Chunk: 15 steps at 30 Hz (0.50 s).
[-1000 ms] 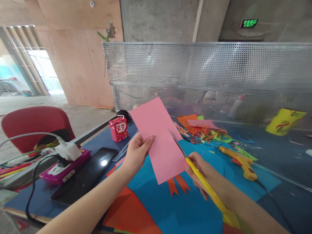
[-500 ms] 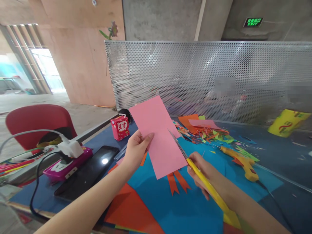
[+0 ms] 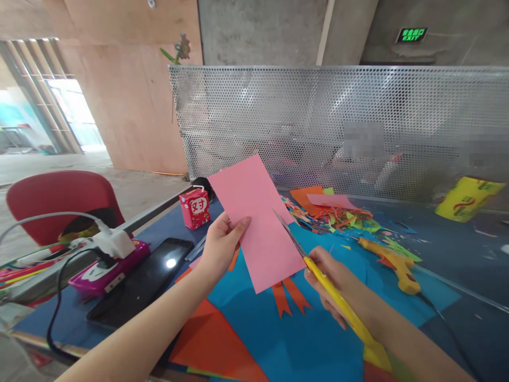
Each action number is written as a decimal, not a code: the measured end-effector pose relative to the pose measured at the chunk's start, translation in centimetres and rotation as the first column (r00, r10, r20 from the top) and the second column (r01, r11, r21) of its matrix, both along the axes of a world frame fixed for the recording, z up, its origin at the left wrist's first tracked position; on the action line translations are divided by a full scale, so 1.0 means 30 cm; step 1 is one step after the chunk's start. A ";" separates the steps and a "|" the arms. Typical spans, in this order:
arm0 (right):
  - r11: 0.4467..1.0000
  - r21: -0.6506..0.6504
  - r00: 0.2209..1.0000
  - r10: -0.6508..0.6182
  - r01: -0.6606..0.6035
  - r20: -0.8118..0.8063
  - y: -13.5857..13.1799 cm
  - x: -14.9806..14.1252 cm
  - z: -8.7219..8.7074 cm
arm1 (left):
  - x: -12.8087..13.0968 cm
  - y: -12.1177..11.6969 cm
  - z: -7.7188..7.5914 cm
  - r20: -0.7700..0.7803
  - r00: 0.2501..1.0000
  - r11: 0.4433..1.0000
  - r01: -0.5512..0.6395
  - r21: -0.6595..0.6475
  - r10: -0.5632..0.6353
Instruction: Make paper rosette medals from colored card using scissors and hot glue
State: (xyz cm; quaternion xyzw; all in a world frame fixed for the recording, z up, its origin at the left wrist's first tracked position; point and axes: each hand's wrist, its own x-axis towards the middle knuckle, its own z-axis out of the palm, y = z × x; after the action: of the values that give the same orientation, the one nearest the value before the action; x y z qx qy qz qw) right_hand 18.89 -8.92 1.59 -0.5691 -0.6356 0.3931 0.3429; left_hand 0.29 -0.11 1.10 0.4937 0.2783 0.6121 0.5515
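Note:
A pink sheet of paper [image 3: 254,201] is tilted above the table, its left edge pinched in my left hand [image 3: 225,239] with the thumb on top. My right hand [image 3: 328,286] is closed round yellow-handled scissors [image 3: 338,302]. Their metal blades lie at the right part of the pink sheet, pointing up and left; whether they have cut into it I cannot tell. Beneath the sheet, orange ribbon-like paper strips [image 3: 292,297] with notched ends rest on blue paper [image 3: 310,339]. Orange paper [image 3: 218,339] lies at the front left.
Paper scraps [image 3: 338,215] are heaped behind the sheet. A yellow glue gun [image 3: 392,262] with a cord lies right. On the left are a red drink carton [image 3: 194,207], a black tablet [image 3: 143,276] and a purple power strip [image 3: 109,270]. A perforated metal screen [image 3: 318,116] borders the back.
The view has shifted very slightly. Both hands, the pink sheet and the scissors keep almost the same positions.

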 end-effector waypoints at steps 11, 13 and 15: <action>0.998 0.058 1.000 -0.021 0.020 0.007 -0.005 0.001 0.000 | 0.005 -0.007 0.008 -0.016 1.000 1.000 0.013 -0.016 -0.014; 0.998 0.062 0.999 -0.032 0.032 0.008 -0.007 -0.002 0.005 | 0.008 -0.010 0.009 -0.026 0.999 1.000 0.021 -0.015 -0.021; 0.996 0.060 0.998 -0.063 0.062 0.012 -0.008 -0.004 0.007 | 0.009 -0.011 0.010 -0.032 0.999 0.999 0.030 -0.014 -0.030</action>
State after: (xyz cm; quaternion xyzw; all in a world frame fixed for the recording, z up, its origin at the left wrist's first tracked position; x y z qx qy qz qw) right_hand 18.78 -9.17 1.80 -0.5809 -0.6314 0.3589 0.3675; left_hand 0.57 -0.44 1.39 0.5040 0.2839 0.5938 0.5592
